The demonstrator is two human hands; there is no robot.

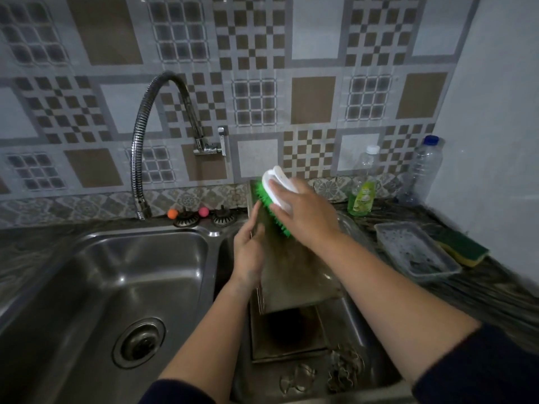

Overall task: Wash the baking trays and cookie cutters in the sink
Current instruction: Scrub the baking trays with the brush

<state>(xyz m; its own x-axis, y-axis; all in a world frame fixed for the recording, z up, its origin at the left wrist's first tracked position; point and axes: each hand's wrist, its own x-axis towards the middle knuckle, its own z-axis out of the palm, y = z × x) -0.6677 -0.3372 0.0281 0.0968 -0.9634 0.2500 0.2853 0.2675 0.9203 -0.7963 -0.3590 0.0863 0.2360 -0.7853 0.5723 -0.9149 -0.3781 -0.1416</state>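
The left hand [248, 252] is holding the baking tray [291, 275] by its left edge, tilted up over the right sink bowl [361, 330]. The right hand [306, 214] is gripping the green brush [271, 205], pressing it on the tray. The wet tray might slip and bang down onto the second tray [285, 342] and cookie cutters [347, 371] crowding the bowl. The bench [481, 287] is sitting close on the right; the left bowl [116, 272] is giving more room.

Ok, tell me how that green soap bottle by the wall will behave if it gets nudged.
The green soap bottle is tall and narrow, so it would probably tip rather than slide. It looks only partly full, with the liquid low down, so it is likely fairly light. Its clear plastic probably flexes rather than breaks.
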